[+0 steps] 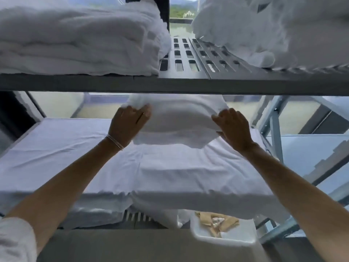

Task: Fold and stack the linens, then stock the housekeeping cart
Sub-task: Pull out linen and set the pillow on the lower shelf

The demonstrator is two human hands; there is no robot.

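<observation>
Sliding a folded towel point(179, 120) onto the cart's middle shelf, I hold it from both sides: my left hand point(128, 125) grips its left edge with fingers curled into the cloth, my right hand point(234, 127) clamps its right edge the same way. The towel sits on top of the flat white sheets point(75, 159) already laid there, tucked just under the top shelf point(188, 84). Up above, a folded stack point(75, 44) fills the left of that shelf, while a loose heap point(273, 29) (not yet folded, by the look of it) slumps on the right, with bare slotted metal between them. Below the sheets, more white linen shows on a lower level, beside a white tray point(222, 233) holding tan packets. By my reckoning the stocking is well under way: several piles are in place, this towel is nearly seated, and the rumpled heap is left to fold.
</observation>
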